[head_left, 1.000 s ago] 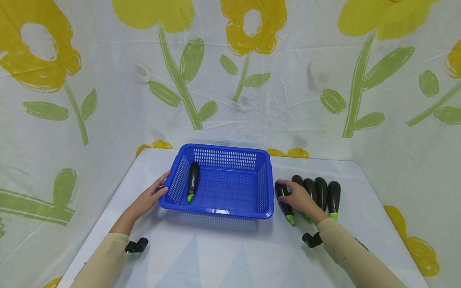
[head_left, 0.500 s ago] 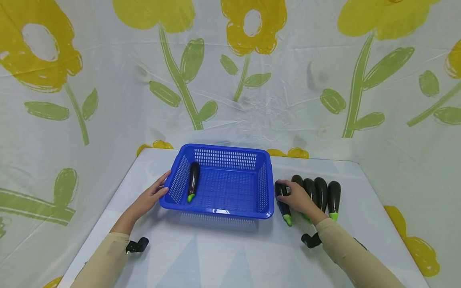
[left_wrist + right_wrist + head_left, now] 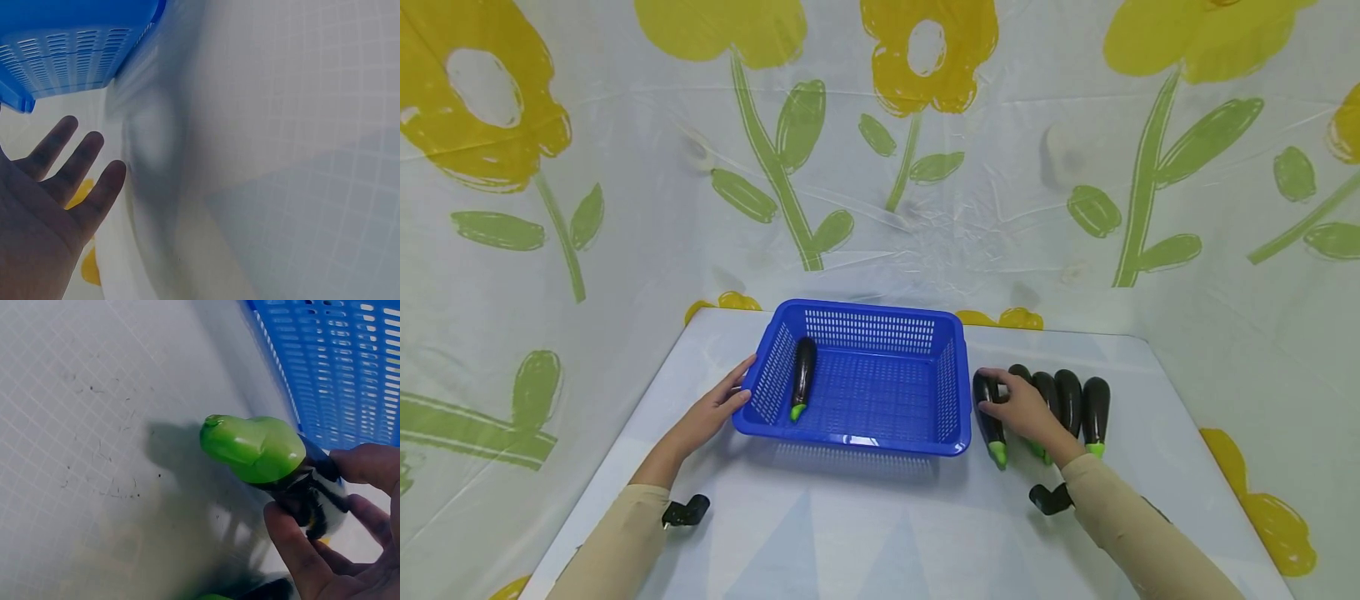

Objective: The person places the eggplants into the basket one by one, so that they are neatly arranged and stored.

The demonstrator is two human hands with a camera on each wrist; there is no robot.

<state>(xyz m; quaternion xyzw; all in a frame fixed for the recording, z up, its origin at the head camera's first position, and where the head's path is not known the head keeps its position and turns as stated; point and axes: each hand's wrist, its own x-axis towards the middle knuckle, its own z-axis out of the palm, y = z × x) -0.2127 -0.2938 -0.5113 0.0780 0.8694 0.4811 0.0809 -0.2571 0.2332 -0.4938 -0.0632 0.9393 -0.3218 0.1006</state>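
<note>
Now fingers (image 3: pixel 294 540) wrap eggplant (image 3: pixel 275 456).

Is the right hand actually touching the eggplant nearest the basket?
Touching. The right wrist view shows the right hand with thumb and fingers curled round the eggplant just behind its green cap, beside the blue basket.

Dark green-capped eggplant (image 3: pixel 988 410) beside basket (image 3: pixel 850 442)

Staged recording booth, not lived-in room: plastic sheet (image 3: pixel 880 192) printed with yellow flowers, green stems forms backdrop on three sides; white gridded desk (image 3: pixel 865 533) carries only blue basket (image 3: pixel 857 383) and toy-like eggplants (image 3: pixel 1067 404).
</note>
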